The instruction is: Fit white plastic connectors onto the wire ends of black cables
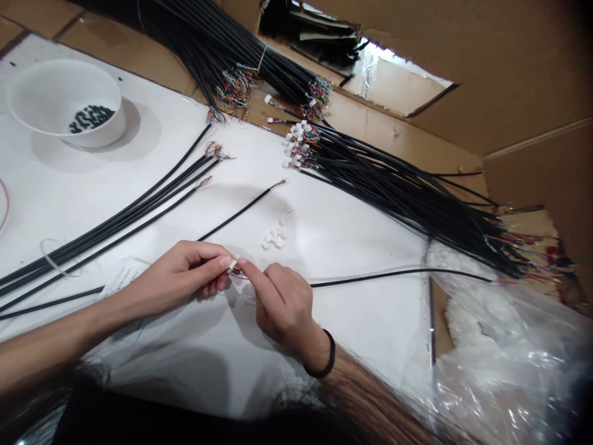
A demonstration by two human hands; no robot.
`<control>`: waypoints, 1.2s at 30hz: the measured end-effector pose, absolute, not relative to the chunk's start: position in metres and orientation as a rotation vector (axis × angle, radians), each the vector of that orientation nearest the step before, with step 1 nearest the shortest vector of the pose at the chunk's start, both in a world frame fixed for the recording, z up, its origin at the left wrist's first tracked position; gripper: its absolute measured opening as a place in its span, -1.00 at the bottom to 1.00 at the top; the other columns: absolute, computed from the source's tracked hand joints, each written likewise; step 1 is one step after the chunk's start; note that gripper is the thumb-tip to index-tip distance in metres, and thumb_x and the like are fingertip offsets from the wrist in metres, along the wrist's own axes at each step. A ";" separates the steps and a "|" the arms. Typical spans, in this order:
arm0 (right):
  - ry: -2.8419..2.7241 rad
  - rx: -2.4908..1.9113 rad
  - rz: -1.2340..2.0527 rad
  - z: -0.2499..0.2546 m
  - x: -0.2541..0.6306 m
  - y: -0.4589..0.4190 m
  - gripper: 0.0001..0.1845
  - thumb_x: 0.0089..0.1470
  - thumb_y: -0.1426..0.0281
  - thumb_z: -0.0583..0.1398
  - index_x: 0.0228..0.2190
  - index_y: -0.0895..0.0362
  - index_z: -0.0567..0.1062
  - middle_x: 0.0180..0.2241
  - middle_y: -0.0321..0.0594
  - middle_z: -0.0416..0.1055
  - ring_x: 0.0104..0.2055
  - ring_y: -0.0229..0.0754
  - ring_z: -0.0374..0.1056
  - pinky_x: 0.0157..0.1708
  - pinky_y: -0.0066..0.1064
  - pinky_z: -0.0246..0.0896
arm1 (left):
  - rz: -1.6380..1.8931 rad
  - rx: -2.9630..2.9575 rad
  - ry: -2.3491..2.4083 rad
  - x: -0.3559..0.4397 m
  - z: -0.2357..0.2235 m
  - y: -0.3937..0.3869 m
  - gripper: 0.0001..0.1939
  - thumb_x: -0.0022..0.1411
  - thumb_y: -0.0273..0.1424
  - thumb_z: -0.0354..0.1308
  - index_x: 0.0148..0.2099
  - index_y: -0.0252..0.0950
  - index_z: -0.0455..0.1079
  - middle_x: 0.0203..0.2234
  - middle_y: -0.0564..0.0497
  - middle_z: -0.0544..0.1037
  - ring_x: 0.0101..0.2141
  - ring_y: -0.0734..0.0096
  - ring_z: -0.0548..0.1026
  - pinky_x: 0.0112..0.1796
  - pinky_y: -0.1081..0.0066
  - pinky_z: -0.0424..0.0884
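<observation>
Between the fingertips of both hands is a small white connector (pixel 233 264), with thin coloured wires running from it toward the right. My left hand (pixel 199 267) pinches the connector between thumb and forefinger. My right hand (pixel 283 298), a black band at its wrist, is closed on the wires of a black cable (pixel 370 278) that stretches out to the right. Just beyond the fingers lies a small group of loose white connectors (pixel 275 238). A single black cable (pixel 241 213) with bared wire ends passes behind my left hand.
A white bowl (pixel 65 93) with small dark pieces stands at the far left. Several stripped cables (pixel 139 207) lie on the left. Cables with white connectors (pixel 384 179) are piled at right, bundled cables (pixel 217 37) behind. A clear plastic bag (pixel 509 352) sits at lower right.
</observation>
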State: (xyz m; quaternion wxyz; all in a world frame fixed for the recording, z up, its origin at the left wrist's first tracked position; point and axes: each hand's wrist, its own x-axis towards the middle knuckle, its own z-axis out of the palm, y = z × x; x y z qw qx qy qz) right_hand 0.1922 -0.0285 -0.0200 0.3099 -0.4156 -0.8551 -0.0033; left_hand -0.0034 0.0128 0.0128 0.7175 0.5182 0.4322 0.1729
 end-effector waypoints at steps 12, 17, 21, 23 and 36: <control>-2.290 -1.087 0.092 -0.021 0.195 -0.028 -0.62 0.19 0.60 -0.03 -0.01 0.29 0.40 -0.56 -0.30 0.22 -0.52 -0.23 0.08 -0.52 -0.35 -0.08 | 0.337 1.087 0.983 -0.005 0.015 0.011 -0.59 0.36 -0.14 0.00 -0.40 -0.35 0.34 -0.55 0.07 0.35 -0.50 0.52 0.30 -0.46 0.51 0.26; -2.286 -1.017 0.105 -0.019 0.197 -0.029 -0.61 0.19 0.61 -0.03 -0.01 0.32 0.42 -0.58 -0.30 0.17 -0.53 -0.24 0.05 -0.54 -0.34 -0.13 | 0.318 1.103 0.983 -0.006 0.013 0.011 -0.61 0.37 -0.18 -0.01 -0.40 -0.33 0.36 -0.55 0.08 0.38 -0.49 0.52 0.31 -0.44 0.52 0.26; -2.285 -0.998 0.105 -0.019 0.198 -0.030 -0.62 0.17 0.60 0.02 -0.01 0.33 0.44 -0.59 -0.33 0.16 -0.54 -0.25 0.06 -0.56 -0.35 -0.11 | 0.285 1.164 0.995 -0.007 0.013 0.012 -0.61 0.37 -0.19 -0.02 -0.43 -0.31 0.37 -0.55 0.09 0.38 -0.49 0.52 0.31 -0.43 0.54 0.26; -2.277 -0.997 0.100 -0.019 0.198 -0.030 -0.62 0.17 0.60 0.02 -0.01 0.32 0.43 -0.60 -0.33 0.17 -0.54 -0.25 0.06 -0.57 -0.36 -0.10 | 0.280 1.188 0.997 -0.008 0.013 0.012 -0.60 0.37 -0.19 -0.02 -0.44 -0.31 0.37 -0.55 0.09 0.39 -0.49 0.53 0.31 -0.43 0.54 0.26; -2.277 -1.043 0.109 -0.019 0.196 -0.030 -0.57 0.10 0.62 0.00 -0.02 0.28 0.44 -0.59 -0.33 0.15 -0.55 -0.25 0.06 -0.56 -0.34 -0.14 | 0.310 1.094 1.009 -0.007 0.011 0.011 -0.66 0.35 -0.18 0.03 -0.33 -0.31 0.43 -0.54 0.08 0.39 -0.48 0.51 0.33 -0.44 0.53 0.30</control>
